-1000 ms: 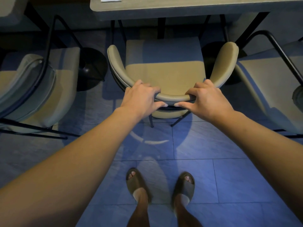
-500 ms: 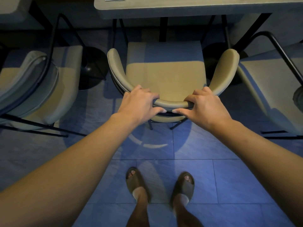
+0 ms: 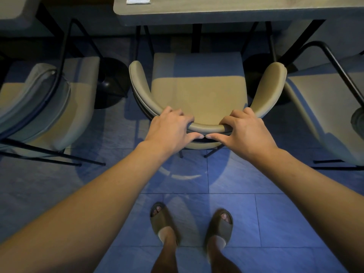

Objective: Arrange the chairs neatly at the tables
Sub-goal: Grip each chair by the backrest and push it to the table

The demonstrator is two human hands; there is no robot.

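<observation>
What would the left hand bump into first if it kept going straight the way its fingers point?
The left hand grips the chair's backrest, fingers pointing rightward along it. Going straight on, it would probably meet the right hand first; their thumb tips almost touch already.

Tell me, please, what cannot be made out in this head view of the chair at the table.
- Middle chair: its front legs are hidden by the seat, its back legs mostly so.
- Left hand and right hand: fingertips curl over the backrest out of sight.
- Card on the table: cut by the top edge, print too small.
- Right chair: cut by the right edge.
</observation>
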